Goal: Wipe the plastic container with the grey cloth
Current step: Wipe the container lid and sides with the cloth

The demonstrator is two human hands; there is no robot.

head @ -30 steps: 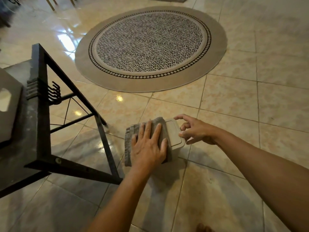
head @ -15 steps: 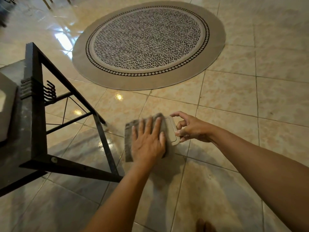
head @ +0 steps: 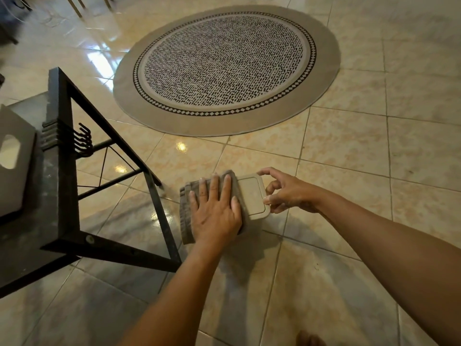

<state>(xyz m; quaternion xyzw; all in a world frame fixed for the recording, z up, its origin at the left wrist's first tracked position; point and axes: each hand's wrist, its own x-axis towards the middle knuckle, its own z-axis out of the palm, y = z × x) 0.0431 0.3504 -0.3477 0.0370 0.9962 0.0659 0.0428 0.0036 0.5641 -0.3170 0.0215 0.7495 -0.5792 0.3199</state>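
Observation:
A pale plastic container with a flat lid stands on the tiled floor near the middle of the view. A folded grey cloth lies over its left part. My left hand presses flat on the cloth, fingers spread and pointing away from me. My right hand grips the container's right edge with thumb and fingertips. The container's left half and sides are hidden under the cloth and my hand.
A black metal-framed table stands at the left, its leg close to the cloth. A grey board with an oval cut-out lies on it. A round patterned rug lies beyond the container. Toes show at the bottom edge.
My left hand and the cloth have slid a little left across the lid, baring more of it. My right hand keeps its hold on the right edge.

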